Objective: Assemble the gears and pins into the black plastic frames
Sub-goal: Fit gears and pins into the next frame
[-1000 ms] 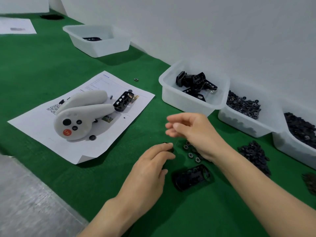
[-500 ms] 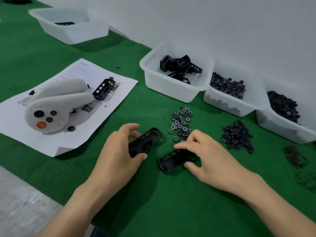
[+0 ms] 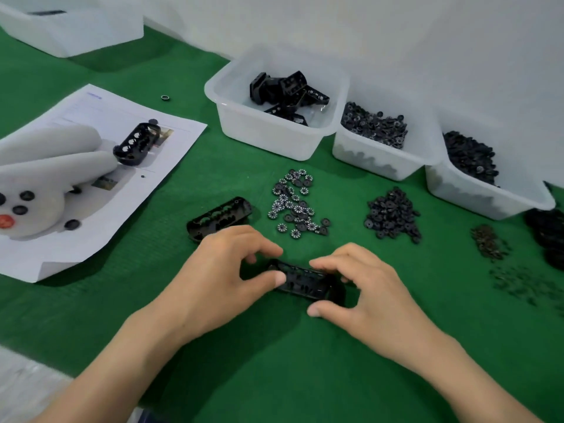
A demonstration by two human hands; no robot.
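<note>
On green felt (image 3: 274,361), lower centre — my left hand (image 3: 219,270) and right hand (image 3: 360,288) pinch the black frame (image 3: 302,279) by its ends, probably to steady it for gears (image 3: 294,203).

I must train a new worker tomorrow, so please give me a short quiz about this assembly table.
1. True or false: the left hand and the right hand grip the same black frame.
2. Besides it, how many frames lie outside the bins? A) one B) two C) four
3. Fill in: the white-toothed gears lie ___ of the all-black round parts.
Key: 1 true. 2 B: second frame on the green mat, third frame on the paper sheet. 3 left.
</note>
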